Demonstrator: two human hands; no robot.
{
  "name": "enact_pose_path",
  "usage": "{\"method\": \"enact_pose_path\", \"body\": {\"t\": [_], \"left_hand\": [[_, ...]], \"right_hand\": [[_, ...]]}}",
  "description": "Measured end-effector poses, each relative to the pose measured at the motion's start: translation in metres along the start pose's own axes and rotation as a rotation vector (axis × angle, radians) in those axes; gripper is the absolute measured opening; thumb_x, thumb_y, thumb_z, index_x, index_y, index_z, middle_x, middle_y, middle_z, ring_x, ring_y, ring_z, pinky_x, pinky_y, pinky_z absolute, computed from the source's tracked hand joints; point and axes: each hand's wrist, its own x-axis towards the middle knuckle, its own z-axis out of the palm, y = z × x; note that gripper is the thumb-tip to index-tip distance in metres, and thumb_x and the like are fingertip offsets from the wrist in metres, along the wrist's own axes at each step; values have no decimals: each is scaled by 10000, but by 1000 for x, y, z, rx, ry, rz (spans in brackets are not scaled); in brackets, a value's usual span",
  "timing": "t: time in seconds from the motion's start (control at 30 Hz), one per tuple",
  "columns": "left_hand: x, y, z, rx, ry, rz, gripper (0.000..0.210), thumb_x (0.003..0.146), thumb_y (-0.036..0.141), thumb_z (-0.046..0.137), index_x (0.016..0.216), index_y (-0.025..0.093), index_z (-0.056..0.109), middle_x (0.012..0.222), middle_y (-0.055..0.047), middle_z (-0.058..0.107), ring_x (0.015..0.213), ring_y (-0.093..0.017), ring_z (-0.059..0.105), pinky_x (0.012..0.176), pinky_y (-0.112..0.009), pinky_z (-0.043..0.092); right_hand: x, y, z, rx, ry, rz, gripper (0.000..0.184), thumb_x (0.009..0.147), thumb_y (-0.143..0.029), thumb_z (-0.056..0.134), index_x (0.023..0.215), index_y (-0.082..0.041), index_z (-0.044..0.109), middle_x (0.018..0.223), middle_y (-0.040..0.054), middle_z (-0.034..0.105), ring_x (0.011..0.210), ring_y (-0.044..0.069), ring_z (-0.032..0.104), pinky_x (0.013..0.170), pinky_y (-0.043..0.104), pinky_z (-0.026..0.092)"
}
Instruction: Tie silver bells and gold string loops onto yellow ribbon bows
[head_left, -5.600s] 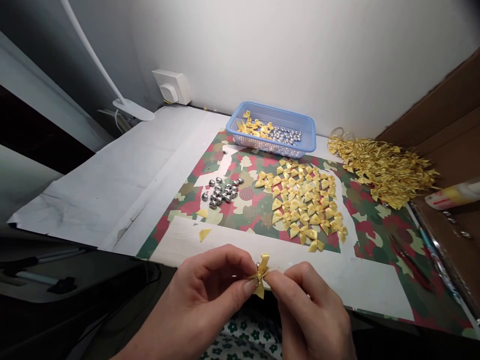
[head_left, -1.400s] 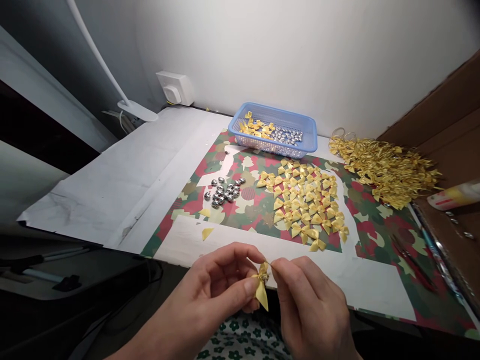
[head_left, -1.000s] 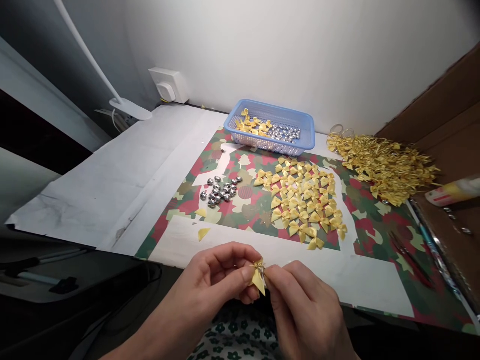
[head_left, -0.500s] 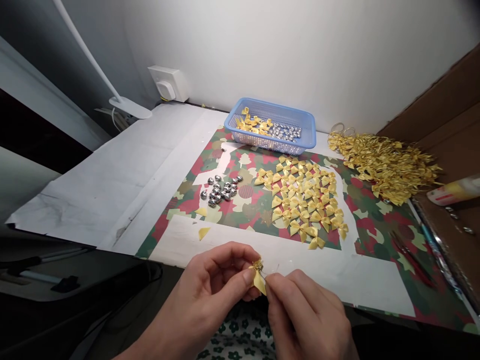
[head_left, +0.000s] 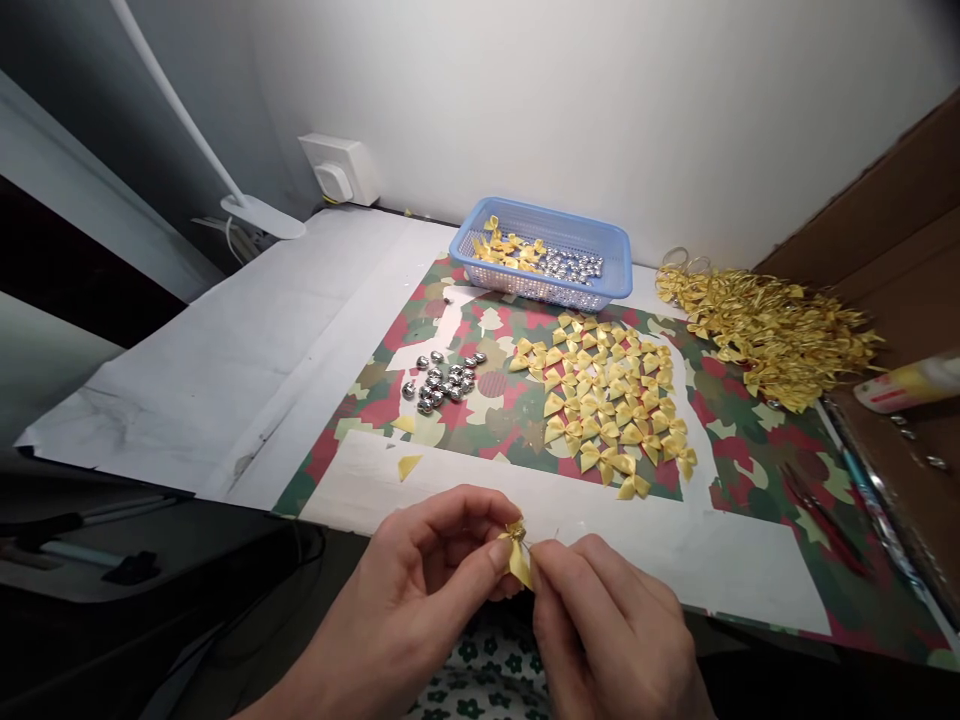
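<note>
Between the thumb and fingers of my left hand [head_left: 427, 575] is a small yellow ribbon bow [head_left: 518, 562], with a gold coil-like part at its top. My right hand [head_left: 611, 620] pinches a thin wire [head_left: 527, 547] beside the bow, and a fine end pokes up past the fingertips. Both hands are close together over the table's front edge. Beyond them, yellow bows [head_left: 600, 400] lie in rows on the camouflage-patterned sheet. Left of those sits a cluster of small silver bells [head_left: 442, 382].
A blue plastic basket [head_left: 540, 297] at the back holds bows and silver bells. Gold ribbon pieces [head_left: 780, 330] are heaped at the right, near a bottle [head_left: 911, 385] and red-handled pliers [head_left: 829, 525]. A white lamp [head_left: 262, 215] stands at the left.
Almost nothing differs. My right hand has shifted very slightly while both hands stay at the bow; the whole view has moved a touch.
</note>
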Motion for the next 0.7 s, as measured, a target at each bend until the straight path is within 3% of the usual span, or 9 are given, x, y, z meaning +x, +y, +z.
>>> {"method": "enact_pose_path", "body": {"t": [0.2, 0.37, 0.57, 0.7], "left_hand": [[-3, 9, 7, 94, 69, -30, 126, 825, 253, 808, 935, 195, 787, 846, -12, 752, 760, -139, 695, 678, -159, 606], [-9, 14, 16, 171, 203, 12, 111, 815, 232, 785, 924, 211, 780, 903, -13, 774, 820, -167, 706, 737, -185, 606], [-5, 8, 6, 125, 66, -2, 100, 867, 274, 774, 953, 227, 788, 911, -13, 768, 834, -163, 719, 716, -175, 605], [-5, 15, 12, 49, 120, -53, 86, 829, 259, 797, 894, 201, 794, 822, -1, 743, 755, -128, 676, 667, -149, 584]], "right_hand": [[-1, 3, 0, 2, -10, -36, 113, 976, -55, 537, 1038, -116, 609, 719, 17, 539, 604, 137, 510, 549, 266, 398], [1, 2, -1, -4, -8, -24, 104, 977, -55, 535, 968, -148, 582, 693, 2, 502, 590, 138, 495, 535, 269, 389], [0, 0, -2, -29, 10, -4, 113, 976, -60, 550, 1038, -131, 611, 704, 9, 545, 589, 133, 527, 550, 264, 408], [-3, -3, -2, -36, 30, 18, 106, 974, -66, 554, 1015, -154, 597, 718, 9, 572, 602, 129, 555, 569, 253, 427]]}}
